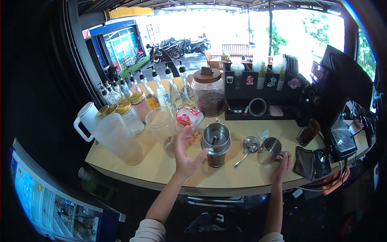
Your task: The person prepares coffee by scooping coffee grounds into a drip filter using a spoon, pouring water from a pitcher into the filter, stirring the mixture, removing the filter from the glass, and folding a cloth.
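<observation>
My left hand [188,160] is open, fingers spread, just left of a metal coffee dripper [219,150]. The thumb reaches its lower rim; whether it touches I cannot tell. The dripper sits on a cup [216,161] that looks dark, and something dark shows inside it. My right hand [283,165] is closed round the handle of a metal pitcher [269,152], which stands on or just above the counter. Between the pitcher and the dripper lies a small metal strainer or scoop [250,145] with its handle toward me.
Clear plastic containers [117,137], gold-lidded jars [132,121] and pump bottles [161,90] crowd the counter's [189,177] left. Behind stand a wood-lidded jar [208,99] and a black cup organizer [262,92]. A coffee machine [342,139] and dark glass mug [308,133] are right.
</observation>
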